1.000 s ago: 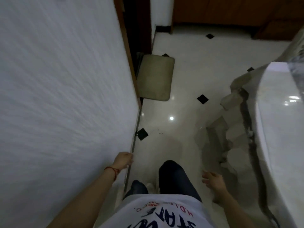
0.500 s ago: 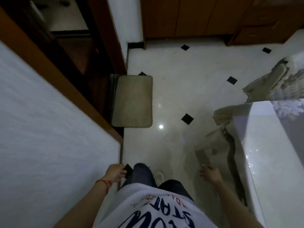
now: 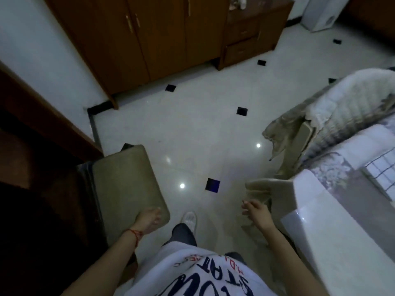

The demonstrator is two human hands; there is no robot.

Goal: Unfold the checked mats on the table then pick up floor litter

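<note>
Both hands hang free and hold nothing. Seen from the head camera, the left hand [image 3: 149, 218], a red thread around its wrist, hangs over the near corner of the doormat [image 3: 126, 186] with its fingers loosely curled and pointing down. The right hand [image 3: 255, 211] is on the other side of the doormat, just beside the draped table [image 3: 342, 231], fingers loosely bent. A checked mat [image 3: 382, 171] lies on that table's top at the frame's right edge, well away from the doormat; only a strip of it shows, so I cannot tell whether it is folded. Past the doormat, the pale tiled floor [image 3: 192, 124] with small black squares runs to a wooden cupboard [image 3: 149, 35]. One white shoe [image 3: 189, 218] steps just beside the doormat's near edge. No litter can be made out on the floor.
</note>
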